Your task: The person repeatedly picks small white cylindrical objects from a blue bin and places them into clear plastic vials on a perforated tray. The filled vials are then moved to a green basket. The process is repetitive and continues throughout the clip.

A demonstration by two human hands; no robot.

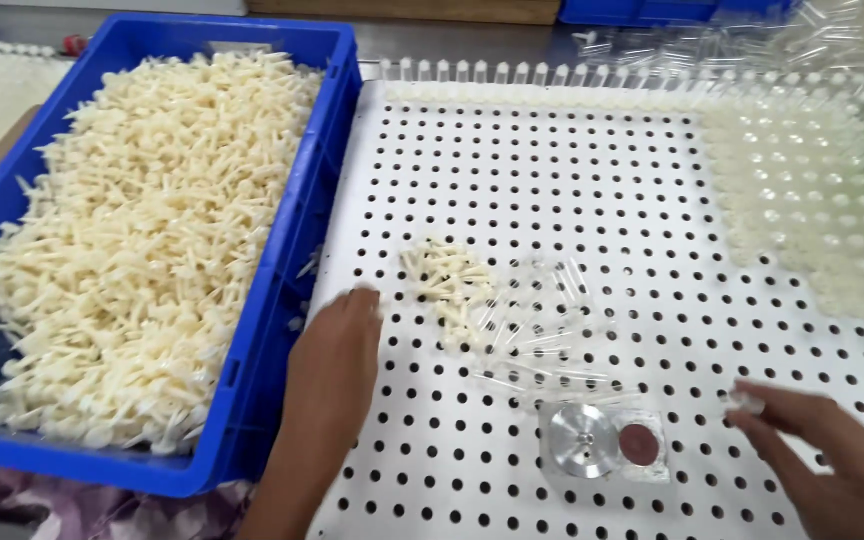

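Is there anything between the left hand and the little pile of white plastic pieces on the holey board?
Nothing visible. The left hand lies on the white board, and only bare board with holes separates it from the pile of white pieces.

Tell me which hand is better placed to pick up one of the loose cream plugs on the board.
Probably left: the left hand rests beside the loose cream plugs; the right hand is farther off, pinching something small.

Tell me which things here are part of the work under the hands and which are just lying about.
In use: left hand; right hand; small pile of cream pieces; clear tubes; perforated white board.
Lying about: blue crate of cream pieces; round metal disc.
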